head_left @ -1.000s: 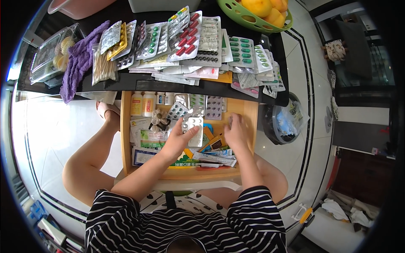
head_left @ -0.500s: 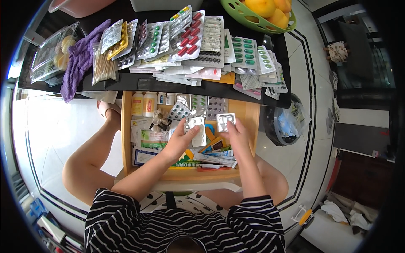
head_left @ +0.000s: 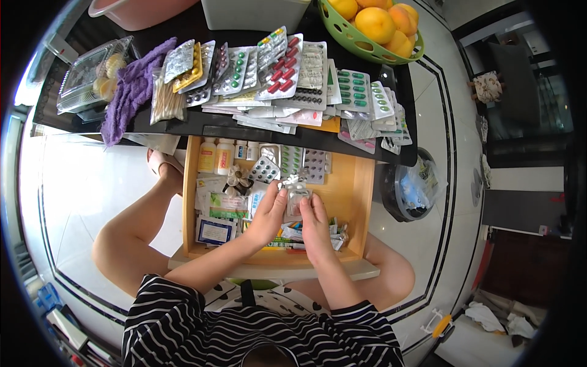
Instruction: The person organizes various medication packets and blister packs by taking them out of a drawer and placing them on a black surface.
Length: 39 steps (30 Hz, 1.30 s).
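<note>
Both hands meet over an open wooden drawer (head_left: pixel 354 202) full of medicine packs. My left hand (head_left: pixel 269 214) and my right hand (head_left: pixel 315 220) together hold a small stack of silvery blister packs (head_left: pixel 296 194) above the drawer's middle. Under the hands lie leaflets, sachets and more blister strips (head_left: pixel 287 160). Two small yellow-white bottles (head_left: pixel 215 156) stand at the drawer's back left.
The black tabletop (head_left: pixel 195 120) above the drawer carries several fanned-out blister packs (head_left: pixel 287 67), a purple cloth (head_left: pixel 131 88), a clear plastic box (head_left: pixel 92 70) and a green bowl of oranges (head_left: pixel 376 27). A bin with a plastic liner (head_left: pixel 413 186) stands at the right.
My right hand, which was apart picking up a blister pack at the right, has come in to my left hand; both now hold the packs together.
</note>
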{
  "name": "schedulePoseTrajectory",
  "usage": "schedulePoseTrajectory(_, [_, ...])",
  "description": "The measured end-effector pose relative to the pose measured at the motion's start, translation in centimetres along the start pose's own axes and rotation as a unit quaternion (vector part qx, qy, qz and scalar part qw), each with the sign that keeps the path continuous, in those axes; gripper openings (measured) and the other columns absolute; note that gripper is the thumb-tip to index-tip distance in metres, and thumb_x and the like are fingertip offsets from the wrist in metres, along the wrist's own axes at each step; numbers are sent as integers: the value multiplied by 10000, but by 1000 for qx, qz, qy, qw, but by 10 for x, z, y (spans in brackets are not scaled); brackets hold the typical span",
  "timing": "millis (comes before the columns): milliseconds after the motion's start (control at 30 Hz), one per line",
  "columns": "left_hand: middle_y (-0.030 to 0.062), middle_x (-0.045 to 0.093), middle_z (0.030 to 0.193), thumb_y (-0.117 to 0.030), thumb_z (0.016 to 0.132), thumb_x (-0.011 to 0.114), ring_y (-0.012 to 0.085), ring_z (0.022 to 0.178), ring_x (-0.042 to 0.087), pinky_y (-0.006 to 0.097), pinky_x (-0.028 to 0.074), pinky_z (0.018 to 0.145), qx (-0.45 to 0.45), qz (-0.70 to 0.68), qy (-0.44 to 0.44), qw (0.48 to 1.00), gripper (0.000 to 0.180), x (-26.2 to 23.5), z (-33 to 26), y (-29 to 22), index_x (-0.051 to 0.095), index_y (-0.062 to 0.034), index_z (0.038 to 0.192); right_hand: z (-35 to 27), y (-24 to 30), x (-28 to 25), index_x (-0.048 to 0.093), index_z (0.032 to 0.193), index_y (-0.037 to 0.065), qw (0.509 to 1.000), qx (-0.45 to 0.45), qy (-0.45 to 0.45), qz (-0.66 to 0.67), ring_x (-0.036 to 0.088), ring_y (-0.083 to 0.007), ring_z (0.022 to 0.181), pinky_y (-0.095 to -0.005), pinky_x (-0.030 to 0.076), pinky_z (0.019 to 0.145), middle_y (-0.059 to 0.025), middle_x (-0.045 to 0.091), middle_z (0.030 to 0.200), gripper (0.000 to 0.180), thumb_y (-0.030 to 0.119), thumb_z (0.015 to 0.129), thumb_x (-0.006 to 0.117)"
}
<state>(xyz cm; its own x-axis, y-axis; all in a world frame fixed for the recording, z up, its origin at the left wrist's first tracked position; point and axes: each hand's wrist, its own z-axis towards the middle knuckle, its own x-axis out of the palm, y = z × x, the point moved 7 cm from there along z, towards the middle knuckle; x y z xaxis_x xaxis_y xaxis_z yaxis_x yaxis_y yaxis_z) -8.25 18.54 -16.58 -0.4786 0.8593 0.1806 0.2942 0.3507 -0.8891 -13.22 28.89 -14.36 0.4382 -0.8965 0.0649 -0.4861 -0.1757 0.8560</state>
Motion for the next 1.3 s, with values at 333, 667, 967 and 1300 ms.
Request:
schedulePoseTrajectory(333, [108,481,1203,-51,918,559,131,1030,501,258,446,851,77,-72,0,994,493,-19,-35,-35,318,-4,1345,-18,16,26,548,1096,21,998,-50,24,21,509,-55,862,-214,412,772,2,580,979,186,153,980,489])
schedulePoseTrajectory(667, [83,515,1163,-46,910,576,120,1054,500,256,436,873,117,-88,-1,989,499,-58,-51,-111,329,-10,1342,-37,93,73,449,1193,2,980,-185,78,15,540,-83,880,-210,448,700,-72,578,1087,312,-8,899,552])
schedulePoseTrajectory(967, [56,466,1123,-26,872,627,109,1006,504,253,454,811,192,-47,142,970,658,-3,-20,-189,269,-75,1421,-23,179,24,498,1032,46,960,-264,84,27,453,-9,709,-149,363,584,6,519,913,199,-74,878,542])
schedulePoseTrajectory(1300, [81,256,1490,3,902,473,197,1392,225,387,217,1109,221,23,173,959,643,43,31,-240,189,-78,1473,61,244,-31,482,908,62,952,-288,-18,-99,474,-27,722,-188,398,596,4,519,827,132,-21,844,562])
